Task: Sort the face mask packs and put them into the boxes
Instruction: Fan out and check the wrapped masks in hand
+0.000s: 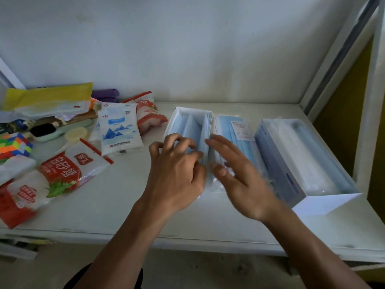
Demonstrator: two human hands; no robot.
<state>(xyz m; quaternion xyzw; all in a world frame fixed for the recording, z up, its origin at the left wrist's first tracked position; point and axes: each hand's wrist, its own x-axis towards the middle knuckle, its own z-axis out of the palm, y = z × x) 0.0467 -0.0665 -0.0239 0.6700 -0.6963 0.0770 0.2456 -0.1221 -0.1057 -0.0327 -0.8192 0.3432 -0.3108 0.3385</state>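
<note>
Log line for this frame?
left hand: fingers curled on mask packs in left box | right hand: open over loose pack | right box: holds wrapped pack

matt white cardboard box (325,203), glossy clear plastic mask pack (235,130), smooth shelf (125,205)

Left hand (177,170), fingers curled, touches mask packs (187,126) inside left box (193,111). Right hand (243,180), fingers straight, blurred, over loose pack (231,130) beside right box (333,202).

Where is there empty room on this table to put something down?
Bare table in front, between the red sugar bag and the left hand. Also a strip behind the blue box, along the wall. The left end is piled with packets.
</note>
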